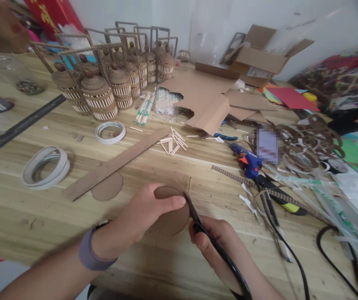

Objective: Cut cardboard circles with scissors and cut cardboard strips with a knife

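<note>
My left hand (149, 212) pinches a round brown cardboard disc (172, 216) between thumb and fingers, above the table. My right hand (218, 239) is closed round a pair of black-handled scissors (194, 210), whose blades meet the disc's right edge. A thin curled sliver of cardboard (190, 183) sticks up by the blade tips. Beyond my left wrist, a second cardboard disc (108, 188) lies partly under a long cardboard strip (119, 162).
Rolls of white tape (46, 168) lie at left. Several cardboard lanterns (99, 98) with stick slats stand behind. Small wooden sticks (174, 141) lie mid-table. A blue glue gun (249, 162), cut cardboard sheets (204, 96), cardboard rings (310, 141) and a black cable (297, 275) occupy the right.
</note>
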A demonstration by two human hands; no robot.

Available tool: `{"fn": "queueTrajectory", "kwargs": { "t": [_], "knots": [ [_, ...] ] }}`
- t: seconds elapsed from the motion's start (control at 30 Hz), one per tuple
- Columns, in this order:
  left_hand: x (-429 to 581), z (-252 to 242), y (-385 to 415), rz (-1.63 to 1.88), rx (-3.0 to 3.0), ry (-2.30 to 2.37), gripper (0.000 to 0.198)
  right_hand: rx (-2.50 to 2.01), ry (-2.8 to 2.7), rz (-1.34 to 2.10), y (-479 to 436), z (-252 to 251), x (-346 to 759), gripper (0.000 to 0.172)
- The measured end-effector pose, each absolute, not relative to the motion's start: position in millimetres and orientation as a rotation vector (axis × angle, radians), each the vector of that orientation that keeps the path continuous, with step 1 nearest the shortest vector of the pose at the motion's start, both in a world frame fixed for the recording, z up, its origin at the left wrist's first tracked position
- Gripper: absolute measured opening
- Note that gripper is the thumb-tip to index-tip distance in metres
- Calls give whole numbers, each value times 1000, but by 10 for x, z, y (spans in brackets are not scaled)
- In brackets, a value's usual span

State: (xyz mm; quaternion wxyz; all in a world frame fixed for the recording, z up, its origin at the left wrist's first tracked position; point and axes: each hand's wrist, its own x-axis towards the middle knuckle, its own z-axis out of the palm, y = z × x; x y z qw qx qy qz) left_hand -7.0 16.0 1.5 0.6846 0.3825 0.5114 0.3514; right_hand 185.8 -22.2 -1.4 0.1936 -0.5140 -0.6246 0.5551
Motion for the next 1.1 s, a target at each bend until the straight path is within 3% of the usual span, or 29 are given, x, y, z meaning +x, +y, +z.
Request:
{"fn": "queueTrajectory", "kwargs": {
  "t": [0.53, 1.1],
  "knots": [
    [-77, 23, 161, 800, 1009, 1097, 14, -1485, -1566, 1680, -231, 58, 1823, 81],
    [-85, 38, 178, 729, 1008, 1184, 27, -1375, -1725, 1625, -210, -63, 1898, 78]
  ]
}}
